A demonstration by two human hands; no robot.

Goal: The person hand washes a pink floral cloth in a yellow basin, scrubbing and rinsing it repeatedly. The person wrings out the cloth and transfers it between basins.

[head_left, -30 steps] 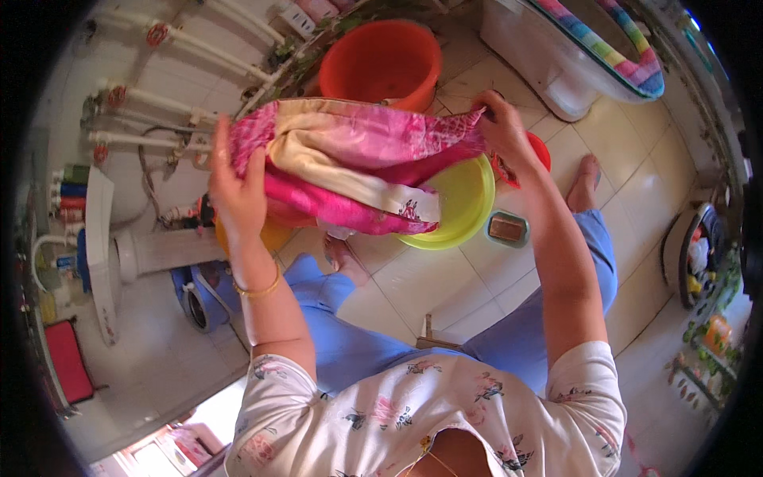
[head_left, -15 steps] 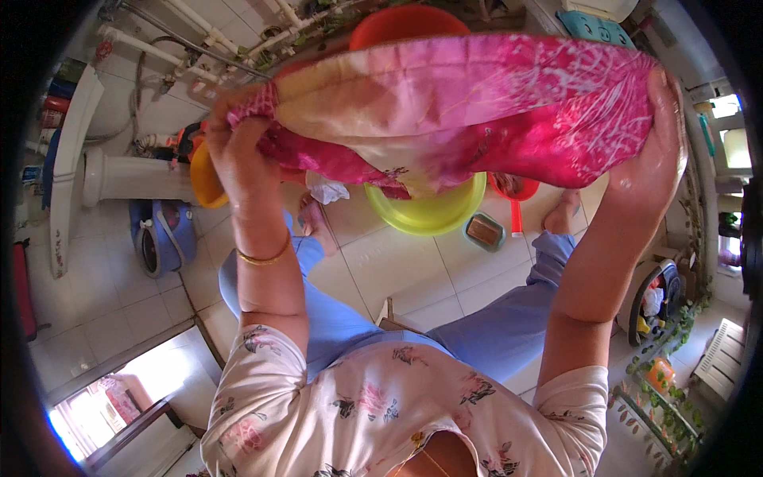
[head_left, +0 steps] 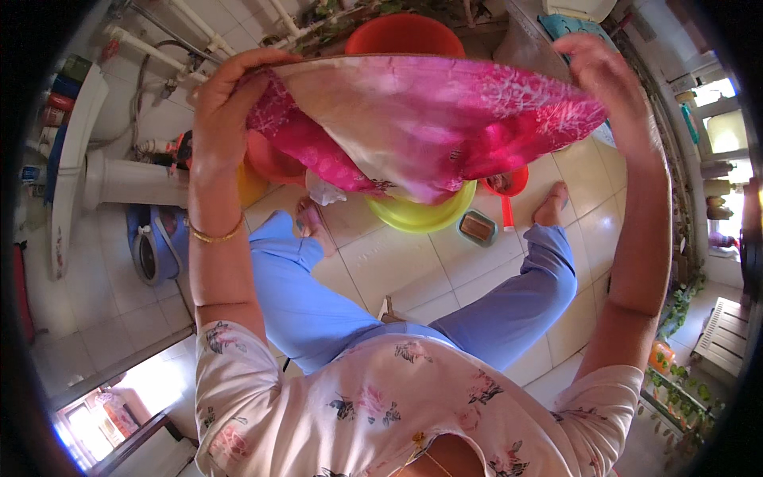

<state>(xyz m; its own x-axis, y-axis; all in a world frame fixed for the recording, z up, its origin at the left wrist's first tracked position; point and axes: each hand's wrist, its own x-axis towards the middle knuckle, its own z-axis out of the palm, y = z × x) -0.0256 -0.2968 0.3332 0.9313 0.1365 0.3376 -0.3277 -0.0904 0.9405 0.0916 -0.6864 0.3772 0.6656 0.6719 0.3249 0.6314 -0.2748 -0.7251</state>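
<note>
From my end I see the cloth (head_left: 445,103) hanging between the two hands, in front of the person and above the yellow-green basin (head_left: 421,220), whose far part it hides. The left hand (head_left: 226,103) curls around the cloth's left end, its fingers laid along the upper edge. The right hand (head_left: 610,79) is raised at the right end, fingers bent; it is blurred, so I cannot tell whether it pinches the fabric or only lies against it. The cloth looks thin and supple, cream at the middle and deep pink toward both ends, with pale branching marks on the right (a rather lively print). Its upper edge runs nearly straight, while its lower part sags into soft folds. Below, I make out the basin's smooth, round rim, a rounded dish (head_left: 488,240) bearing a brown block (head_left: 477,227), and a red dipper (head_left: 507,213) with a straight handle, all above glossy pale tiles (head_left: 389,258).
</note>
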